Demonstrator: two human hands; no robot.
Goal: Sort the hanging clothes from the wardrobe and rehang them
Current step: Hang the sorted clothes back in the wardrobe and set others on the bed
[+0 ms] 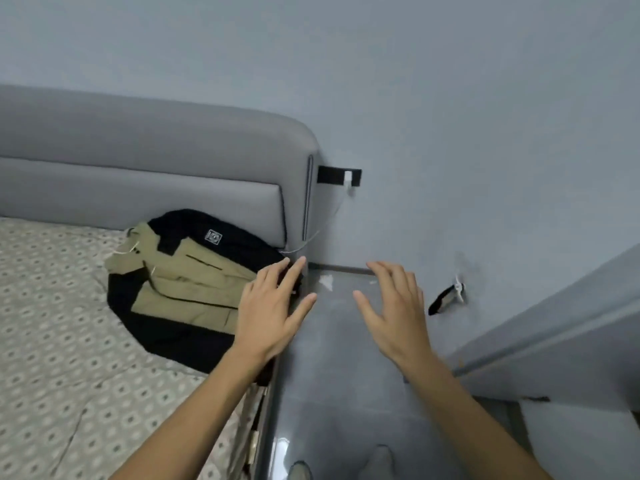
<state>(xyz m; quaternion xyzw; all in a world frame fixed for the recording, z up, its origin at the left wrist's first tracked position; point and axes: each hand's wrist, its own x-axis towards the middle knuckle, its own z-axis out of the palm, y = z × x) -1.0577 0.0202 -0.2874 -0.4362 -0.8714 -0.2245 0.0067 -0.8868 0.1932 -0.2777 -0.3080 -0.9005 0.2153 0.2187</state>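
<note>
The jacket (180, 282), olive and black, lies folded on the bed (52, 341) near the grey headboard (138, 150). The left hand (270, 306) extends forward, fingers straight and spread, fingertips over the jacket's right edge, gripping nothing. The right hand (394, 306) hovers above the grey floor (329, 393), fingers apart, holding nothing. A black wall socket (337, 174) with a white plug sits right of the headboard.

Folded khaki-and-black jacket (180, 285) on patterned bed sheet (59, 341), before padded grey headboard (145, 161); black wall socket (338, 174) right of headboard (plug inserted).
</note>
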